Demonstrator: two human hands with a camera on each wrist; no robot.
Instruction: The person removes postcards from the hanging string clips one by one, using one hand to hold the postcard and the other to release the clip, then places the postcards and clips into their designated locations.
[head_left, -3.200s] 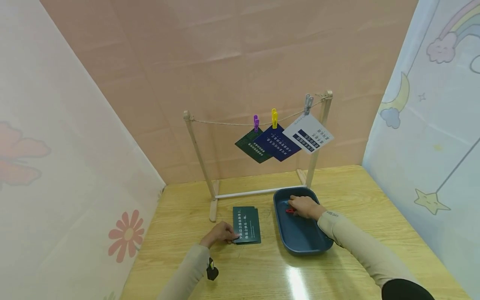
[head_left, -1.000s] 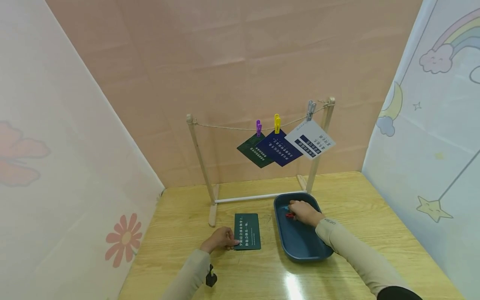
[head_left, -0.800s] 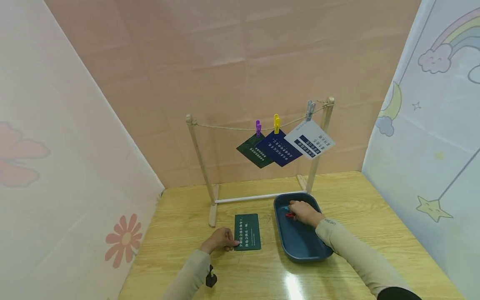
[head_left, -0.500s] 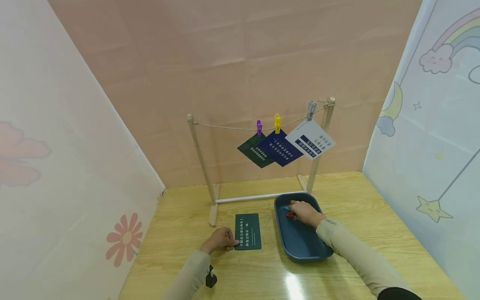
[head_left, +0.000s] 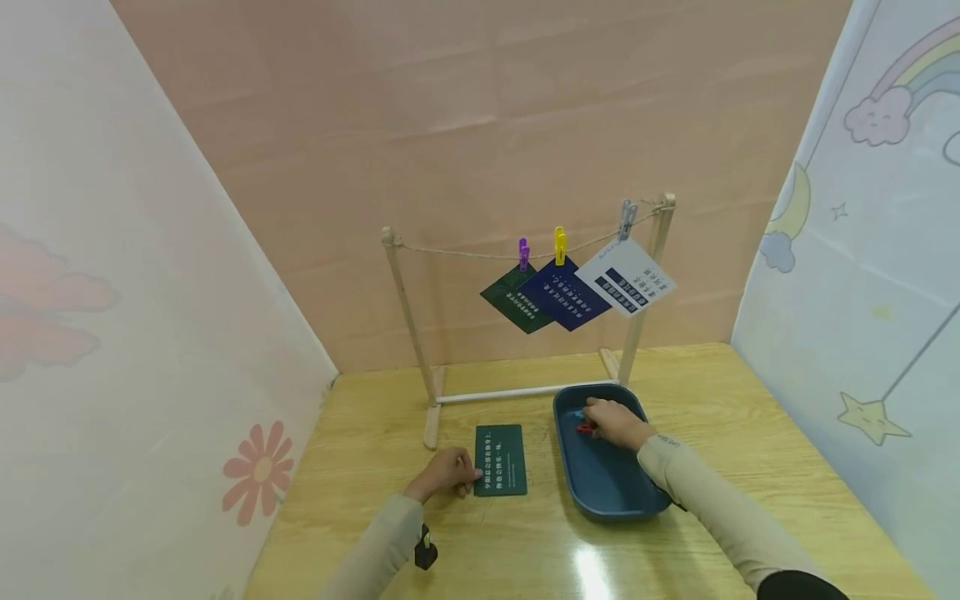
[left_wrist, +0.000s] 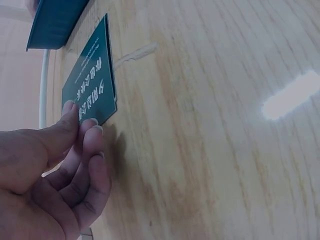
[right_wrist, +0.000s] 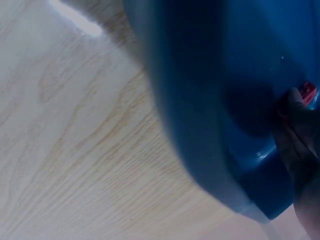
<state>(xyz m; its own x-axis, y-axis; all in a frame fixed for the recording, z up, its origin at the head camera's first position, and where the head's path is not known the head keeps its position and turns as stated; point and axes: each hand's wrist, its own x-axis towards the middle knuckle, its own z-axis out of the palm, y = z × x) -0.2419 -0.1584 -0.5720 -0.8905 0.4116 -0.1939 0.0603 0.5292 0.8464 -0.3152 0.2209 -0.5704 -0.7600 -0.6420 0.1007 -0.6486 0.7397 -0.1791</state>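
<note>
My left hand (head_left: 447,472) pinches the near left edge of a dark green card (head_left: 512,461) with white writing, which lies on the table. In the left wrist view, the thumb is on top of the card (left_wrist: 95,75) and a second edge shows beneath it. Inside a blue tray (head_left: 611,492), my right hand (head_left: 617,422) reaches to the far end. A red clothespin (right_wrist: 307,92) sits under its thumb, seemingly pinched against the fingers, which are partly hidden in shadow. Beside it, a light blue clothespin (head_left: 578,413) lies partly covered by the hand.
Behind the tray stands a wooden rack (head_left: 411,317) with a string. From it hang a green card (head_left: 513,298), a navy card (head_left: 564,293) and a white card (head_left: 626,277), held by purple (head_left: 523,254), yellow (head_left: 560,246) and grey (head_left: 627,221) clothespins.
Two green cards stood offset at first; they are now lined up under my left hand. My right hand has stayed at the tray's far end. The head view has shifted slightly.
</note>
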